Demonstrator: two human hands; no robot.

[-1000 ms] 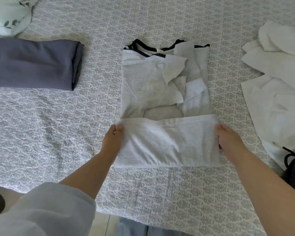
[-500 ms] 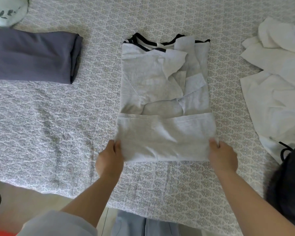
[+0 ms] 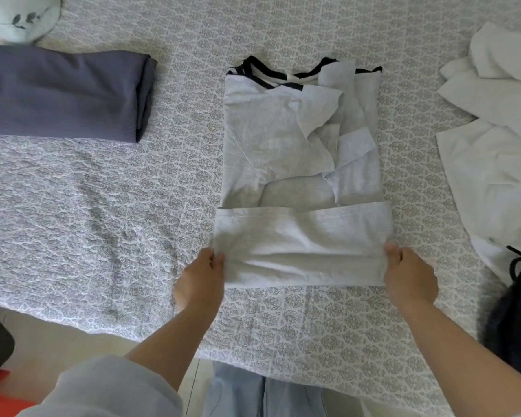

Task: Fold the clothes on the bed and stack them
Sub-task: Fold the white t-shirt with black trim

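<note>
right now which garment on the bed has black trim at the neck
The light grey shirt in the middle, gripped by both hands; the folded dark grey garment and white clothes show none.

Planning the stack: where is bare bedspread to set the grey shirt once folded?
Widest free patch: between the folded dark garment and the grey shirt, running to the bed's near edge. Crowded on the right: white clothes lie close beside the shirt.

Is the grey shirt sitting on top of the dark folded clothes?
No, the grey shirt lies flat on the bed cover, well apart from the dark folded garment at the left.
</note>
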